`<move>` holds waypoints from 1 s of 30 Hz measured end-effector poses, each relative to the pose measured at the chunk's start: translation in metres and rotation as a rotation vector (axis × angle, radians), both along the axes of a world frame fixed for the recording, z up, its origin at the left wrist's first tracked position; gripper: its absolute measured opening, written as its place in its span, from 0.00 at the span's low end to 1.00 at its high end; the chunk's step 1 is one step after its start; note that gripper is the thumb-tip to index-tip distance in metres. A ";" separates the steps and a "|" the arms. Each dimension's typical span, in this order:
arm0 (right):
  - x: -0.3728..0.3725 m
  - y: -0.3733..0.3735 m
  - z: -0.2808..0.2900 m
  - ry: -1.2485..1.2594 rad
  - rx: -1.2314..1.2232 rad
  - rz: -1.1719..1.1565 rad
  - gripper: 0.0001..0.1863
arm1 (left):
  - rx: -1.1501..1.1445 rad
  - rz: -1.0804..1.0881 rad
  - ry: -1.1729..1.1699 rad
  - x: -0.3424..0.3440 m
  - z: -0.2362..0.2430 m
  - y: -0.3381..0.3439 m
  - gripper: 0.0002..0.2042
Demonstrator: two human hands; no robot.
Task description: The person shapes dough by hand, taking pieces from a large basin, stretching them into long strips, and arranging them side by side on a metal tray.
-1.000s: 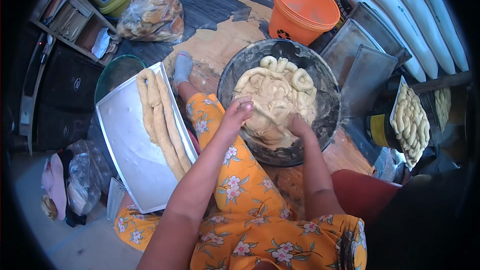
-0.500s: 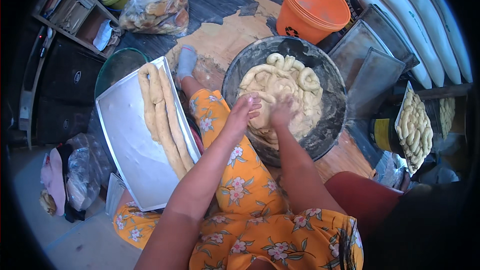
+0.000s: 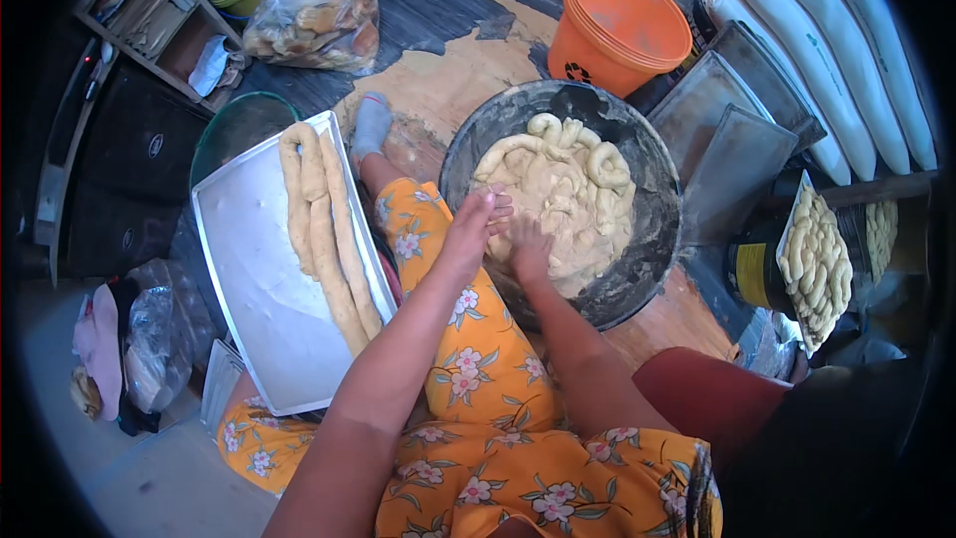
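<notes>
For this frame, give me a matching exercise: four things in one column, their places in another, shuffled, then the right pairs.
Things:
1. dough
2. braided dough strips
3. orange bucket
4. left hand

Places:
A. on the white tray
B. beyond the dark bowl, on the floor
C. inside the dark bowl
D. at the bowl's near rim, beside the right hand

Pairs: 1-C, 2-A, 3-B, 4-D

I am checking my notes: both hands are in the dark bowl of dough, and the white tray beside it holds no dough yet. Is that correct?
Not quite. The head view shows the white tray already holds long twisted dough strips. Both hands, left hand and right hand, are in the dark bowl.
</notes>
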State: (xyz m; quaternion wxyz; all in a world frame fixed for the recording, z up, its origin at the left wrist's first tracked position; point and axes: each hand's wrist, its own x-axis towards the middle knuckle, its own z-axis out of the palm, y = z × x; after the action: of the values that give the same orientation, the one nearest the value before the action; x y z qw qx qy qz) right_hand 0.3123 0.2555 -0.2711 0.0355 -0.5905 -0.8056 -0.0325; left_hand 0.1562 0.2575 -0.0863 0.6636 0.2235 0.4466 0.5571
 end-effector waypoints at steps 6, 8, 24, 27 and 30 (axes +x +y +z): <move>0.031 -0.008 0.035 0.214 -0.405 0.521 0.20 | 0.000 0.046 0.059 -0.016 0.001 -0.015 0.17; 0.075 0.003 0.026 0.172 -0.291 0.475 0.19 | 0.028 0.012 0.075 -0.006 0.001 -0.011 0.17; 0.018 -0.034 -0.005 0.177 -0.271 -0.004 0.34 | 0.017 -0.076 0.127 -0.007 -0.004 -0.018 0.16; 0.015 -0.073 0.033 0.126 -0.389 0.044 0.36 | 0.019 -0.035 0.129 -0.017 -0.004 -0.025 0.17; 0.040 -0.058 0.041 0.118 -0.462 0.035 0.39 | 0.023 -0.032 0.098 -0.012 -0.002 -0.024 0.19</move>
State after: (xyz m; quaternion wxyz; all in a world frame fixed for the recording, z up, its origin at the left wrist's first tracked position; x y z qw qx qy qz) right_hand 0.3525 0.1977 -0.2302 -0.0530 -0.5696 -0.7984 0.1881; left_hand 0.1441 0.2335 -0.0880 0.6471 0.2654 0.4684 0.5398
